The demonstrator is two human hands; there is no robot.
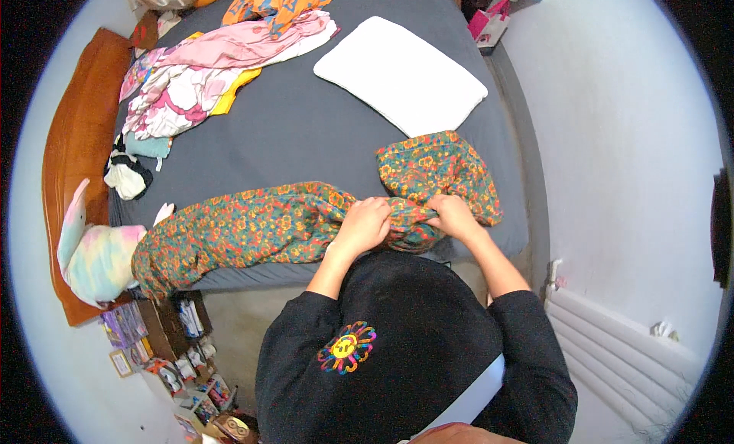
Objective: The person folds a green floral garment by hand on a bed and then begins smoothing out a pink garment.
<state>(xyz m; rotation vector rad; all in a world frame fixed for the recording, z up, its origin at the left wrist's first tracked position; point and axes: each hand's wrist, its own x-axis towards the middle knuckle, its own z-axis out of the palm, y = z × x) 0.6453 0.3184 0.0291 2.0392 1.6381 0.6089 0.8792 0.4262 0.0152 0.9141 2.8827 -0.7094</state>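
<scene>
A long floral-patterned cloth [246, 226] in green, red and yellow lies along the near side of a bed with a dark grey sheet [275, 140]. My left hand [367, 220] grips bunched fabric near its middle. Just to the right, my right hand [453, 215] holds another gathered part of the cloth between thumb and fingers. Beyond that hand, the cloth's right end spreads out over the sheet, close to the corner of a white pillow [401, 77]. Folds hide some of my fingertips.
Pink and white printed fabric [195, 88] lies crumpled at the far left, near an orange patterned cloth [275, 5]. A pastel plush toy [106, 260] leans by the wooden headboard [86, 157]. Shelves with small items [189, 364] stand lower left; a white radiator [619, 352] is at right.
</scene>
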